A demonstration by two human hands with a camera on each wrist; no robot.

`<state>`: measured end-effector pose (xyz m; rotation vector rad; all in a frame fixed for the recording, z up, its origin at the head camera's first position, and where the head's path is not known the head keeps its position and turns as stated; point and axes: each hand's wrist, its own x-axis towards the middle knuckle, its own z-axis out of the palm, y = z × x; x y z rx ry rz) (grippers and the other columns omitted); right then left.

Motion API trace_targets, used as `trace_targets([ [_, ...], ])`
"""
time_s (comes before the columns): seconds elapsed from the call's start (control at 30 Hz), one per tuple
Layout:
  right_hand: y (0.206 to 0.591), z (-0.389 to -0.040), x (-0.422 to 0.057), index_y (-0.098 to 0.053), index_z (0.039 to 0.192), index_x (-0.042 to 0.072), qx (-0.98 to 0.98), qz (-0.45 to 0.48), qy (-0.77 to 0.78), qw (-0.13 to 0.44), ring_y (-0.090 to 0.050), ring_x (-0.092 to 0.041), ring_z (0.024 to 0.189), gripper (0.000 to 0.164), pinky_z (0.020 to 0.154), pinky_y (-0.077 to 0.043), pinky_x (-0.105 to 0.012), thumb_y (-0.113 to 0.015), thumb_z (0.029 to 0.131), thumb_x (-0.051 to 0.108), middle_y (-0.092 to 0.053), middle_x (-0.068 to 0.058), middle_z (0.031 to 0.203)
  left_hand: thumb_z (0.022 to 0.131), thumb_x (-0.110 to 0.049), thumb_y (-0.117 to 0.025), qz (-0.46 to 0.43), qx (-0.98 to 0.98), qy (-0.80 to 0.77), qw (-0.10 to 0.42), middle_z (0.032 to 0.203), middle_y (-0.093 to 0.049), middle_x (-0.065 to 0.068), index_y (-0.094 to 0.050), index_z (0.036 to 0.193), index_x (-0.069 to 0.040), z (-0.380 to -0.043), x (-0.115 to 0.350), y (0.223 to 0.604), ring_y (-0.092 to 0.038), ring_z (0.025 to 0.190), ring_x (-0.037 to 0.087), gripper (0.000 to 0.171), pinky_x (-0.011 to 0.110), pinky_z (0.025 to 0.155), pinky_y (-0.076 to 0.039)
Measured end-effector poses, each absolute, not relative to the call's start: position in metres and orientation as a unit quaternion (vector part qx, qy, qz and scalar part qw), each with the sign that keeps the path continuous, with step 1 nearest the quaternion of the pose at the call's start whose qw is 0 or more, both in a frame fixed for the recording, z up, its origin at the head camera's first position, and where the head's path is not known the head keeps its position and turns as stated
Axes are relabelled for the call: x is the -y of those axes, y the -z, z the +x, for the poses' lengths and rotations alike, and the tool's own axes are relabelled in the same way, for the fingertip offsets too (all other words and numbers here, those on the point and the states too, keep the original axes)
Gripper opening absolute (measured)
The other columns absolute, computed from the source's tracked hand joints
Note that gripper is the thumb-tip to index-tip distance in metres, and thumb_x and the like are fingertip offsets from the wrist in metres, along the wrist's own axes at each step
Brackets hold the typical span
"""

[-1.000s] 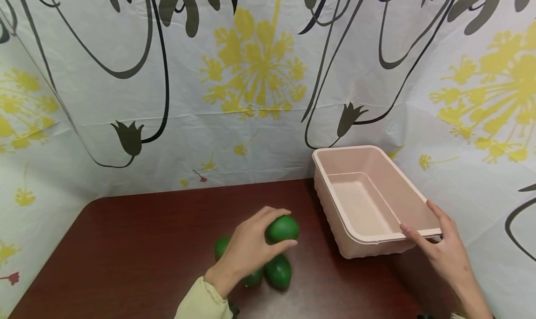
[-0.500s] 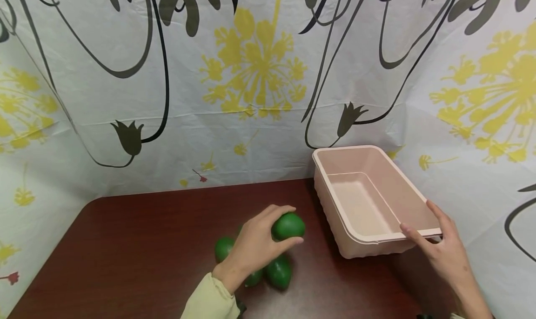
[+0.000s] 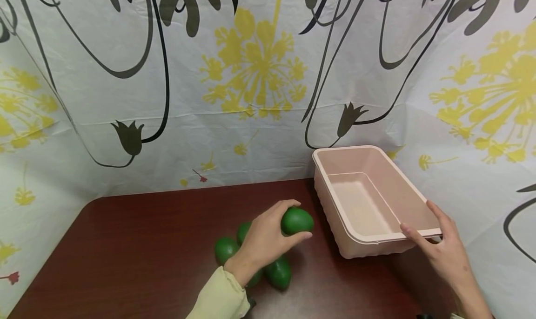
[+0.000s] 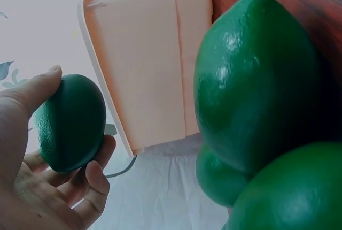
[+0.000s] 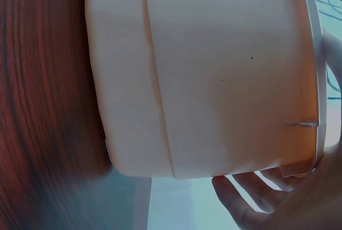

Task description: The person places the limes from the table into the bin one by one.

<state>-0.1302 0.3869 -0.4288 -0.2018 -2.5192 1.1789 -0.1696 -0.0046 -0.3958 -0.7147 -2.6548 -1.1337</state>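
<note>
My left hand [image 3: 261,242] holds a smooth green oval fruit [image 3: 297,221] between thumb and fingers, above the table and left of the bin. In the left wrist view this fruit [image 4: 75,123] sits against the fingers, thumb on its near side. Several more green fruits [image 3: 279,273] of the same kind lie clustered under and beside the left wrist, partly hidden by it. At the right stands a pale pink plastic bin [image 3: 331,212] with nothing inside. My right hand [image 3: 450,251] grips its near right corner, thumb over the rim and fingers [image 5: 235,200] against the outside.
The dark red-brown wooden table [image 3: 146,244] has a rounded back left corner. A white patterned cloth [image 3: 251,146] hangs behind it and along both sides. A small dark object [image 3: 425,316] shows at the bottom edge, too cut off to identify.
My left hand has moved to the right with the green fruit, toward the bin, uncovering more of the fruits behind it. My right hand and the bin have stayed in place.
</note>
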Motion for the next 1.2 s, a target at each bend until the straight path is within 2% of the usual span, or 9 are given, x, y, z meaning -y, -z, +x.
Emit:
trace_targets([
  [0.13, 0.429, -0.130, -0.386, -0.015, 0.169, 0.020, 0.889, -0.071, -0.419, 0.171, -0.016, -0.048, 0.153, 0.092, 0.127, -0.006, -0.024, -0.071, 0.097, 0.031, -0.015, -0.036, 0.167, 0.087, -0.052, -0.082, -0.241, 0.889, 0.380, 0.089, 0.139, -0.065, -0.012, -0.056, 0.142, -0.027, -0.170, 0.000, 0.396, -0.068, 0.116, 0.007, 0.066, 0.028, 0.093, -0.058],
  [0.37, 0.428, -0.130, -0.386, -0.014, 0.169, 0.018, 0.889, -0.077, -0.421, 0.164, -0.013, -0.050, 0.155, 0.092, 0.130, -0.005, -0.036, -0.070, 0.097, 0.032, -0.012, -0.036, 0.168, 0.087, -0.053, -0.081, -0.254, 0.883, 0.383, 0.100, 0.127, -0.067, -0.012, -0.057, 0.136, -0.026, -0.174, -0.009, 0.393, -0.067, 0.099, 0.004, 0.062, 0.022, 0.084, -0.057],
  [0.47, 0.427, -0.130, -0.386, -0.014, 0.169, 0.017, 0.889, -0.081, -0.420, 0.161, -0.013, -0.050, 0.155, 0.092, 0.130, -0.005, -0.037, -0.070, 0.098, 0.032, -0.012, -0.036, 0.168, 0.086, -0.052, -0.082, -0.258, 0.880, 0.387, 0.097, 0.123, -0.067, -0.013, -0.057, 0.134, -0.027, -0.175, -0.012, 0.391, -0.066, 0.095, 0.003, 0.059, 0.021, 0.081, -0.056],
  [0.63, 0.426, -0.130, -0.386, -0.014, 0.168, 0.017, 0.889, -0.084, -0.421, 0.161, -0.015, -0.050, 0.154, 0.091, 0.130, -0.006, -0.034, -0.070, 0.098, 0.032, -0.012, -0.037, 0.167, 0.086, -0.051, -0.082, -0.259, 0.879, 0.390, 0.089, 0.122, -0.067, -0.014, -0.057, 0.134, -0.028, -0.177, -0.017, 0.391, -0.065, 0.094, 0.003, 0.059, 0.020, 0.081, -0.056],
  [0.67, 0.426, -0.130, -0.385, -0.014, 0.168, 0.017, 0.889, -0.084, -0.420, 0.163, -0.015, -0.049, 0.153, 0.091, 0.129, -0.006, -0.029, -0.070, 0.098, 0.032, -0.013, -0.037, 0.167, 0.087, -0.052, -0.082, -0.258, 0.880, 0.389, 0.087, 0.123, -0.067, -0.014, -0.057, 0.134, -0.028, -0.178, -0.018, 0.392, -0.065, 0.095, 0.003, 0.059, 0.020, 0.082, -0.056],
  [0.8, 0.426, -0.130, -0.385, -0.015, 0.168, 0.017, 0.890, -0.080, -0.417, 0.167, -0.016, -0.048, 0.154, 0.091, 0.127, -0.007, -0.024, -0.071, 0.097, 0.031, -0.014, -0.036, 0.167, 0.087, -0.052, -0.082, -0.255, 0.882, 0.389, 0.079, 0.126, -0.066, -0.014, -0.057, 0.135, -0.028, -0.180, -0.020, 0.394, -0.066, 0.097, 0.003, 0.059, 0.020, 0.083, -0.056],
  [1.03, 0.425, -0.132, -0.386, -0.013, 0.169, 0.018, 0.891, -0.081, -0.417, 0.160, -0.014, -0.052, 0.155, 0.093, 0.130, -0.006, -0.040, -0.071, 0.097, 0.033, -0.012, -0.037, 0.167, 0.088, -0.052, -0.081, -0.252, 0.879, 0.398, 0.077, 0.125, -0.066, -0.014, -0.057, 0.135, -0.028, -0.184, -0.022, 0.395, -0.065, 0.097, 0.004, 0.058, 0.021, 0.083, -0.055],
  [1.17, 0.426, -0.131, -0.387, -0.013, 0.169, 0.018, 0.891, -0.079, -0.418, 0.160, -0.015, -0.051, 0.154, 0.093, 0.130, -0.006, -0.037, -0.070, 0.097, 0.032, -0.012, -0.037, 0.167, 0.088, -0.050, -0.081, -0.258, 0.874, 0.404, 0.085, 0.125, -0.066, -0.013, -0.057, 0.135, -0.028, -0.186, -0.025, 0.395, -0.066, 0.098, 0.005, 0.057, 0.021, 0.084, -0.056],
  [1.2, 0.426, -0.131, -0.387, -0.013, 0.169, 0.018, 0.891, -0.077, -0.418, 0.161, -0.015, -0.050, 0.154, 0.092, 0.129, -0.006, -0.032, -0.070, 0.097, 0.032, -0.013, -0.037, 0.167, 0.088, -0.050, -0.082, -0.260, 0.873, 0.404, 0.087, 0.125, -0.066, -0.013, -0.058, 0.135, -0.028, -0.186, -0.027, 0.394, -0.066, 0.098, 0.005, 0.057, 0.021, 0.084, -0.056],
])
